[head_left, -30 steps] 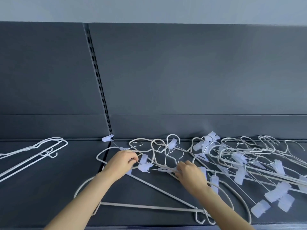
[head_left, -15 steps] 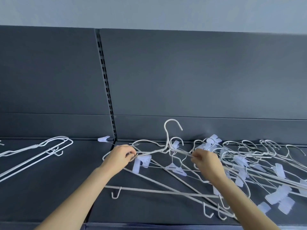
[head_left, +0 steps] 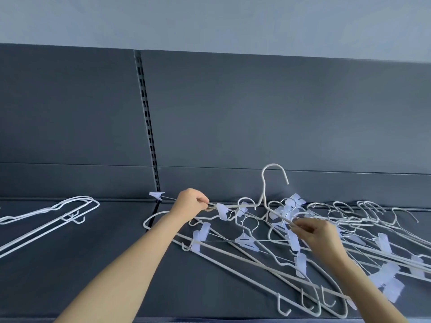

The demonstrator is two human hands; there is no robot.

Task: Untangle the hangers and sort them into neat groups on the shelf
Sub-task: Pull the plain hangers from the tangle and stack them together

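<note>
Dark grey shelf [head_left: 93, 276] and back panel [head_left: 256, 113] sit under a pale wall. Right of the slotted upright [head_left: 149, 136] sprawls the hanger tangle [head_left: 349, 248]; left of it lies a sorted group [head_left: 46, 220]. Right of the upright, left hand [head_left: 191, 202] and right hand [head_left: 317, 231] pinch the raised hanger [head_left: 263, 187] by its shoulders, fingers clamped. Its wire could snag clips and drag neighbouring hangers along.

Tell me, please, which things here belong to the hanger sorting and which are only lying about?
Belongs to the job: raised white hanger, held by left hand and right hand; tangled hanger pile; sorted plain hangers at left; shelf.
Only background: slotted upright; back panel; wall.
</note>
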